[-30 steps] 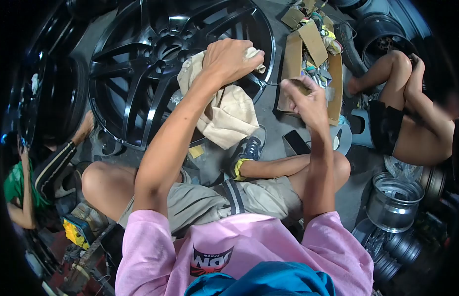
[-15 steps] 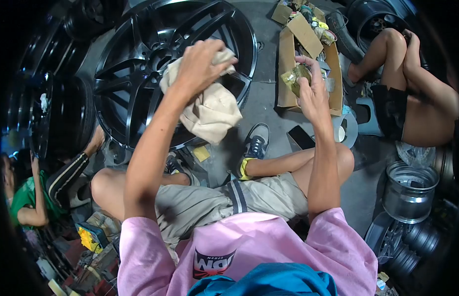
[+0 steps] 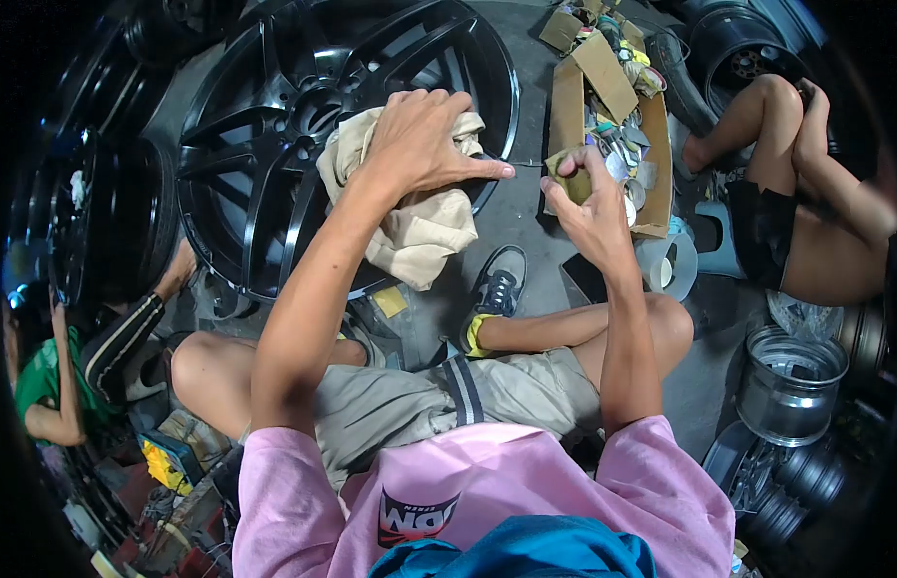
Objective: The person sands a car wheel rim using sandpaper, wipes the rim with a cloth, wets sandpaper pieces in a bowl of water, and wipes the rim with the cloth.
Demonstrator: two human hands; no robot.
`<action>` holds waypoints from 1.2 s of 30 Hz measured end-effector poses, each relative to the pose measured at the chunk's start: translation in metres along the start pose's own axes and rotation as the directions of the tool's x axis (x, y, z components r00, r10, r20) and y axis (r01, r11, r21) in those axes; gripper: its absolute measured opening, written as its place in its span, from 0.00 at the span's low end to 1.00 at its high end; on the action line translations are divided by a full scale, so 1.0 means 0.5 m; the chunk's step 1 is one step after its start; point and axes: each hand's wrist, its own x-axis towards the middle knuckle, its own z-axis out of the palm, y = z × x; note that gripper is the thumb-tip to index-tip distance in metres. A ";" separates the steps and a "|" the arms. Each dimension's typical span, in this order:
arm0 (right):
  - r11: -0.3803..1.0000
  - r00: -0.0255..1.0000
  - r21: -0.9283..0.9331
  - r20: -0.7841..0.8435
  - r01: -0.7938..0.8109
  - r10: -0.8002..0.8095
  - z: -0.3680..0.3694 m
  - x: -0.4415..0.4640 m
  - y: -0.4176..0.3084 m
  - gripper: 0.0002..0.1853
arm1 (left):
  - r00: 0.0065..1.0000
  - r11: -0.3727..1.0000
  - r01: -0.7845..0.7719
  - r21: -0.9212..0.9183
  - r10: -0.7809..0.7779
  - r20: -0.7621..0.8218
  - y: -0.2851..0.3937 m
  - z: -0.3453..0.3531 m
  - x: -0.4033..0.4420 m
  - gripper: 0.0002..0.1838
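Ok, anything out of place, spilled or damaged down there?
A dark phone lies on the floor near the cardboard box, an odd spot amid work. The box's contents are jumbled. No damage shows on the black wheel, though the cloth covers part of it. No spill visible.

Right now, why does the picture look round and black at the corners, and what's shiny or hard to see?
Head view: likely a wide lens, with dark corners and curved-looking edges; head view: pale glare streaks the black wheel rim and glints on the silver wheel rim; head view: the beige cloth shows bright folds, but the far-left side is too dark for detail.
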 end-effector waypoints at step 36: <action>0.885 0.941 -0.332 0.019 0.326 -0.339 0.101 -0.027 -0.061 0.12 | 0.977 0.980 0.192 -0.056 -0.197 -0.087 -0.044 0.034 0.036 0.25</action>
